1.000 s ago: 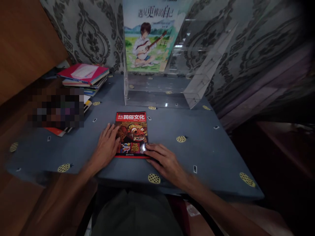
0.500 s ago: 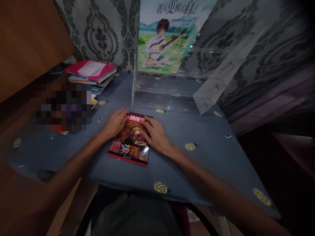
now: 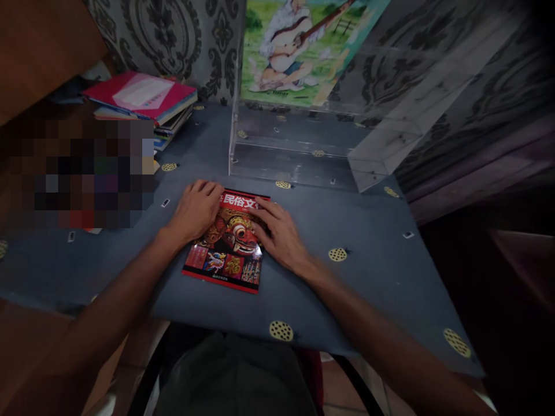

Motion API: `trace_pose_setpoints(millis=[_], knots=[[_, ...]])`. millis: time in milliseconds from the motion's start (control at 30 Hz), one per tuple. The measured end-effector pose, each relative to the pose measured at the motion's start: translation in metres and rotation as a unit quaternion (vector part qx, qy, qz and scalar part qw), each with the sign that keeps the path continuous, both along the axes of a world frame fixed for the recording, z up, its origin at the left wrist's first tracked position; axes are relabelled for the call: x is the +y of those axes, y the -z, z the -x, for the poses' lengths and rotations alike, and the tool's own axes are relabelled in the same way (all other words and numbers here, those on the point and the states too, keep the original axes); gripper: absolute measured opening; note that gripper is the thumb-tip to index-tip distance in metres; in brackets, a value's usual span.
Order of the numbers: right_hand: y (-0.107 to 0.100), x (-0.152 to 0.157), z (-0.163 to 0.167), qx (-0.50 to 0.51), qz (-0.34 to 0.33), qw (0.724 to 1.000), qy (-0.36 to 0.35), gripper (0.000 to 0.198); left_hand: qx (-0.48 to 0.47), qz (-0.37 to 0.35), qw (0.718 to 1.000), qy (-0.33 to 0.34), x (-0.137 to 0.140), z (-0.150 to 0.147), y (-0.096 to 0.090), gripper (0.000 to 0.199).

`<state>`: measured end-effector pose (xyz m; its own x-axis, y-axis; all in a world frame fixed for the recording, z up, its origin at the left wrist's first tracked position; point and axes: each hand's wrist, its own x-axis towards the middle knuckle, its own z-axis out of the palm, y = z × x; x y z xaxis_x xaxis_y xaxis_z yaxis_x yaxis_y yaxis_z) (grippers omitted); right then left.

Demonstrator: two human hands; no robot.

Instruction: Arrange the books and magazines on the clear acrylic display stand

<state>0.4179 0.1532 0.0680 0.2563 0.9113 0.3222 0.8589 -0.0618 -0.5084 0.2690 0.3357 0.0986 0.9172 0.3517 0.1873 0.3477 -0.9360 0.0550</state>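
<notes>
A paperback book point(image 3: 239, 235) with a red and black cover, Chinese title characters and a red mask picture lies face up on the cloth-covered table point(image 3: 373, 300). My left hand point(image 3: 197, 209) rests along its upper left edge, fingers together and stretched forward over the side. On the opposite edge lies my right hand point(image 3: 281, 234), its fingers extended across the cover and its thumb apart. Both hands touch the book, and neither lifts it. The fingers hide parts of the title and the side edges.
Behind the book stands a clear acrylic rack point(image 3: 295, 167) with a guitar-player picture book point(image 3: 286, 63) in it. At the back left is a stack of books point(image 3: 141, 95), pink one on top. A blurred-out patch covers things in front of that stack.
The view has tilted down and moved closer, so the rack and stack sit higher in it. Both hands stay on the book's edges; more of the title and mask shows between them.
</notes>
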Motion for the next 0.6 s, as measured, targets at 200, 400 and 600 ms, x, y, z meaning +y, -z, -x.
trace_pose_setpoints(millis=[200, 400, 600], knots=[[-0.003, -0.006, -0.001, 0.018, -0.026, 0.999, 0.002, 0.031, 0.049, -0.057, 0.996, -0.047, -0.010, 0.001, -0.011, 0.034], [-0.006, -0.011, 0.005, 0.004, -0.029, 0.999, -0.015, 0.030, 0.052, -0.045, 0.978, -0.198, -0.024, 0.011, -0.026, 0.038], [-0.005, -0.014, 0.006, -0.016, -0.010, 1.000, 0.017, 0.028, 0.164, -0.036, 0.953, -0.253, -0.049, 0.035, -0.038, 0.040]])
